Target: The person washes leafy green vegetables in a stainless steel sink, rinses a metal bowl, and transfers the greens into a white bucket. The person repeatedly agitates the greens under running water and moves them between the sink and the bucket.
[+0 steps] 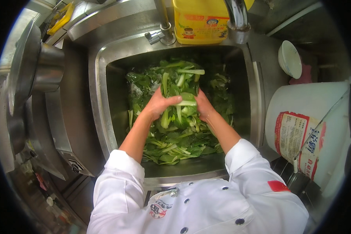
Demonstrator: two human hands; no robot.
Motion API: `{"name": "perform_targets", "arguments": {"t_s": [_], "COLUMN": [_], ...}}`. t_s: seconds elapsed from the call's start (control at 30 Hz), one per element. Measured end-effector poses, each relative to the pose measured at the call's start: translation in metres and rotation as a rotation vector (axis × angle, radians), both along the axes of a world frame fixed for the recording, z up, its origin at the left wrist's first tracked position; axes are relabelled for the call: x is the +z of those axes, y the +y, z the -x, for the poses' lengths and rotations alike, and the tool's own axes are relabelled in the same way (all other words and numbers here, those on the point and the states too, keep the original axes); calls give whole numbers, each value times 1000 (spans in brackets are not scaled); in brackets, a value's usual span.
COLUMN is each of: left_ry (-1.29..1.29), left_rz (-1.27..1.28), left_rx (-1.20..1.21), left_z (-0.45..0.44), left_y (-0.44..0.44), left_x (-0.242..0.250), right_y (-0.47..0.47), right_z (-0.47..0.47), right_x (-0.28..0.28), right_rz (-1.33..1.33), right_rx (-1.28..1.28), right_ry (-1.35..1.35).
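Observation:
Between my two hands is a heaped bunch of leafy greens (181, 87) with pale green stalks. My left hand (161, 103) grips its left side, the thumb lying over a stalk. On the right side, my right hand (204, 106) holds the same bunch, with its fingers partly hidden behind the leaves. Below and around them, more loose leafy greens (175, 146) fill much of a stainless steel sink (181, 175). Water shows among the leaves at the sink's left back.
A chrome faucet (239, 29) overhangs the sink's back edge beside a yellow plastic jug (200, 26) and a metal valve (161, 38). Rightward are a white bowl (289, 60) and a large white labelled bucket (304, 102). A metal pot (48, 68) stands at left.

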State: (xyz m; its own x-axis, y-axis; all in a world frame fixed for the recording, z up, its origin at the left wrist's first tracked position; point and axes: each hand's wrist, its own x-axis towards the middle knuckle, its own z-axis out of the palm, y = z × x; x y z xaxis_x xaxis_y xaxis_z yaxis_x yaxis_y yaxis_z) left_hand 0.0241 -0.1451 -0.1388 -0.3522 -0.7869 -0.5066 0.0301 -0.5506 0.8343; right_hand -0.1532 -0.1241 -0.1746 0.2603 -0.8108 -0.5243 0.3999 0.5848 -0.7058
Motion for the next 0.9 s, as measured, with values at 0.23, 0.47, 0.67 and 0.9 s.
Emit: {"name": "perform_targets", "arguments": {"t_s": [0.23, 0.47, 0.67, 0.9], "left_ry": [43, -153, 35, -1], "left_rz": [195, 440, 116, 438], "left_rx": [67, 67, 160, 130], "left_z": [2, 4, 21, 4], "left_y": [27, 52, 64, 70], "left_x": [56, 69, 55, 107], "right_y": [20, 40, 45, 49], "right_z": [8, 16, 14, 25], "right_x": [73, 93, 73, 144], "right_rz": [389, 381, 300, 604], "right_rx": [20, 63, 38, 107], "right_ry": [219, 288, 184, 395]}}
